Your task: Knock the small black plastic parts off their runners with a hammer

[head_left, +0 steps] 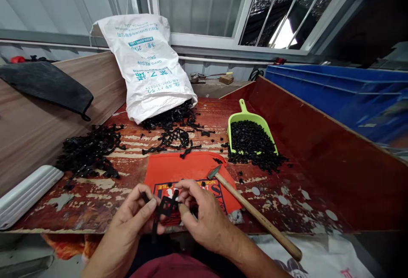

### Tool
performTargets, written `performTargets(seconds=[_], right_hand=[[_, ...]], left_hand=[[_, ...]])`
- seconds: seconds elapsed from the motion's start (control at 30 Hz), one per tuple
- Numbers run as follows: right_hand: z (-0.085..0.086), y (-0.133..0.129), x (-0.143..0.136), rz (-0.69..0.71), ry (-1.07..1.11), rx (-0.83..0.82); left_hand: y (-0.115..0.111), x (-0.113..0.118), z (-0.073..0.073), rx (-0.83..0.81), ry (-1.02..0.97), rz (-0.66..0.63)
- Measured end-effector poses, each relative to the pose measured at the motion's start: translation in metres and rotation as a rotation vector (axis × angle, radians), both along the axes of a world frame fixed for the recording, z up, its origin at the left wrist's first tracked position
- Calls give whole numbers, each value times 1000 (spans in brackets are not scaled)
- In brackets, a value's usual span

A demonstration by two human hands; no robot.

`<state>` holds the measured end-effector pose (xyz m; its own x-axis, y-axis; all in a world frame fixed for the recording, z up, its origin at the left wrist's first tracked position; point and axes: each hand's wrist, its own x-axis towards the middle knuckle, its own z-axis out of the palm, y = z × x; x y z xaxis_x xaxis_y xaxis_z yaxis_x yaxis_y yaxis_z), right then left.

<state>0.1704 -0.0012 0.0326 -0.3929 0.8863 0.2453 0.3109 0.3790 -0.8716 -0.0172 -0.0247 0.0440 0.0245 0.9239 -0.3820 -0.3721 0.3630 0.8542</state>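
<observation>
At the bench's near edge, both hands held a black plastic frame over an orange cloth.

Left hand pinched the frame's left side between thumb and fingers, its grip narrow and closed on the piece; right hand gripped the frame's right side the same way. A hammer lay just right of the hands, its head on the cloth, its handle pointing toward the bench edge. Farther back, a green scoop held black pellets, some spilled in front of it. A white sack lay tipped, black frames spilling from its mouth, and another heap sat at left.
</observation>
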Motion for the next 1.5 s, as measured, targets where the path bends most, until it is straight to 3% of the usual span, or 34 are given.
performTargets(seconds=[0.1,0.23,0.47,0.6,0.7,0.83,0.93,1.03,1.27,1.4,1.5], right_hand=[[1,2,1,1,2,-5],[-1,-1,-1,-10,83,-136],[-19,-17,-21,55,121,-424],[-18,-27,-24,167,40,-494],[-12,-26,4,154,-152,-237],[-14,-11,82,-276,-509,291],[-23,-1,131,-430,-871,285],[-30,3,146,-362,-1028,119],[-30,6,149,-306,-796,-295],[-22,-8,155,-320,-580,-321],[-16,-25,144,-266,-436,-339]], left_hand=[[-6,0,9,-26,-55,5],[-13,4,15,-45,-140,54],[-10,13,-14,118,116,143],[-14,9,-15,-18,-2,95],[-17,-7,-14,-76,-45,105],[-17,-34,-25,-94,79,53],[-17,-39,-35,-134,175,49],[-16,-34,-41,-122,198,-11],[-8,-36,-33,-99,163,-123],[-2,-33,-36,-110,184,-104],[3,-28,-43,-181,231,-100]])
